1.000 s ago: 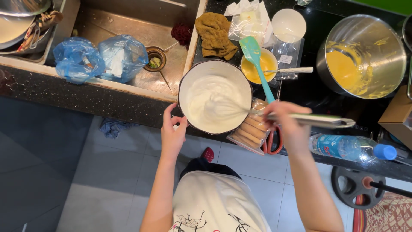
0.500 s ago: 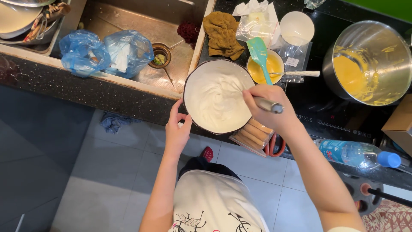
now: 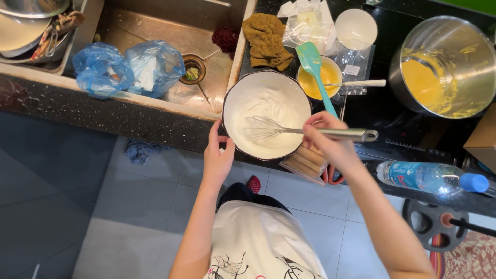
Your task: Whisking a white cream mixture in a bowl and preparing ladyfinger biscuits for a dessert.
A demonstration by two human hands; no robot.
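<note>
Head view, looking straight down: my left hand [image 3: 217,157] grips the near rim of the white bowl [image 3: 267,114], fingers curled shut on its edge, while my right hand [image 3: 326,135] is closed round the metal handle of the whisk [image 3: 289,129], its wires sunk in the pale cream. The bowl sits on the dark counter [image 3: 129,116] right at the front edge, beside the sink [image 3: 155,31], and partly over a pack of sponge fingers [image 3: 306,161]. That is the risk as I judge it: a hard stroke could tip the bowl off the edge, since it rests unevenly and my left hand alone steadies it. A wide swing of the whisk handle may also knock the teal spatula [image 3: 316,70] lying across the small bowl of yellow mixture [image 3: 319,77], or flick cream toward the steel mixing bowl [image 3: 444,64]. The water bottle [image 3: 429,176] lies well clear
</note>
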